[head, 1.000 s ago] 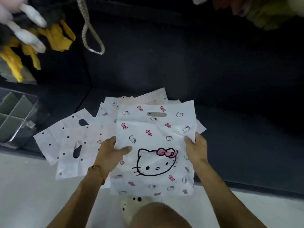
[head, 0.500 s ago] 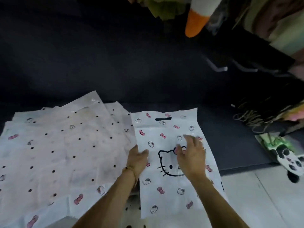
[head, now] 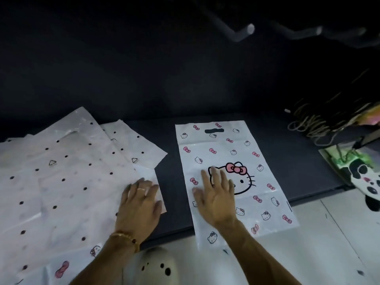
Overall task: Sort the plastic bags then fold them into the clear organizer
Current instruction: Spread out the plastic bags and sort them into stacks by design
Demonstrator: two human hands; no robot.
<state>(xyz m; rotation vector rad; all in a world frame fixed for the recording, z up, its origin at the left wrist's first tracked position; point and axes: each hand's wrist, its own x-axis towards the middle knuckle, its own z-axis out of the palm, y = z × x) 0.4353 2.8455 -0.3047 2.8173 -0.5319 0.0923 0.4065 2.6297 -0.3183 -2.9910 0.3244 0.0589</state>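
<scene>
A white plastic bag printed with a cat face and pink bows (head: 236, 153) lies flat and alone on the dark cushion, its lower end hanging over the front edge. My right hand (head: 217, 194) rests flat on it, fingers straight, over the cat face. To the left lies a pile of white bags with black dots (head: 67, 177), overlapping one another. My left hand (head: 139, 202) lies flat on the pile's right corner, fingers spread. The clear organizer is out of view.
The dark cushion (head: 287, 161) runs across the view with a dark backrest behind. A coil of cord (head: 310, 126) and a panda-print bag (head: 362, 175) sit at the right. A pale shoe with holes (head: 156, 266) shows on the white floor below.
The view has swung right. The cat-face bag now lies apart from the dotted pile. My left hand moved off it onto the pile's corner; my right hand stays flat on it.
</scene>
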